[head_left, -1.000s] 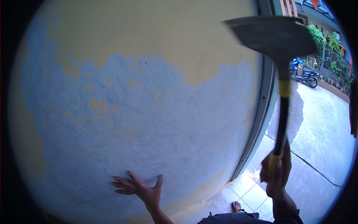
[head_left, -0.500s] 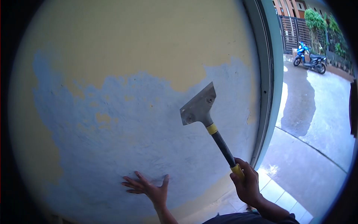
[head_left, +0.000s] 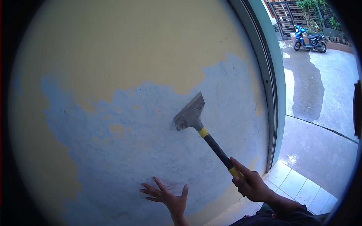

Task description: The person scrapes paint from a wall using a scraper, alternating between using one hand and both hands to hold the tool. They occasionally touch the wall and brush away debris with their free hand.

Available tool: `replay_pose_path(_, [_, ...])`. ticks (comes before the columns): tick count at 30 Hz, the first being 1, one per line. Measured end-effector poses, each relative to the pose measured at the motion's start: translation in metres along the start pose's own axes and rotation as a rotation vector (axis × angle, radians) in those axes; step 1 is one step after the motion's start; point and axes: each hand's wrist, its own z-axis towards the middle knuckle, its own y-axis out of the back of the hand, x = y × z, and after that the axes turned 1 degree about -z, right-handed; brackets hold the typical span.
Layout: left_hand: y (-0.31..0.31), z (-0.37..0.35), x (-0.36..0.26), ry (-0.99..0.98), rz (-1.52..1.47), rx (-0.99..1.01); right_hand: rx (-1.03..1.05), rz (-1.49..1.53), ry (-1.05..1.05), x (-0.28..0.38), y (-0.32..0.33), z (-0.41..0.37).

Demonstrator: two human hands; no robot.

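My right hand [head_left: 250,184] grips the yellow end of a long-handled scraper [head_left: 203,132], its black shaft rising up and left. The wide metal blade [head_left: 189,113] lies against the wall [head_left: 124,56], on the scraped blue patch [head_left: 151,150] just below the edge of the remaining yellow paint. My left hand [head_left: 167,195] is pressed flat on the blue area lower down, fingers spread, holding nothing.
A grey-green door or window frame [head_left: 269,94] runs down the wall's right edge. Beyond it lie pale floor tiles [head_left: 301,184], a wet concrete drive [head_left: 324,113], a blue scooter [head_left: 309,39] and a gate with plants far off.
The scraper swung down from high at the right onto the wall, then slid slightly left and down. My left hand stayed on the wall; the view shifted right and up.
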Motion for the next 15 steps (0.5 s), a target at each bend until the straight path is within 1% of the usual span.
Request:
replay_pose_path(1, [0.000,-0.001,0.003,-0.003,-0.008,0.038,-0.024,-0.033,0.066,0.004,-0.004,-0.001])
replay_pose_path(2, [0.000,0.000,0.004,-0.003,-0.004,0.037,-0.022,-0.030,0.067,0.010,-0.005,-0.002])
replay_pose_path(4, [-0.002,0.000,0.004,-0.013,0.024,0.010,-0.066,-0.186,0.065,0.019,-0.001,-0.005])
replay_pose_path(7, [-0.004,0.000,0.002,-0.002,0.014,-0.022,-0.070,-0.252,0.058,0.019,0.008,0.000])
replay_pose_path(11, [0.003,-0.006,-0.012,0.036,-0.029,-0.028,-0.049,-0.201,0.070,0.017,0.014,0.004])
replay_pose_path(12, [-0.003,-0.002,-0.005,0.032,-0.030,-0.019,-0.043,-0.203,0.081,0.018,0.012,0.011])
replay_pose_path(14, [0.003,-0.003,0.002,0.016,-0.002,-0.001,-0.022,-0.265,0.095,0.020,0.016,0.010])
replay_pose_path(15, [0.003,-0.003,0.003,0.020,-0.011,0.010,-0.002,-0.328,0.049,0.023,0.020,0.010])
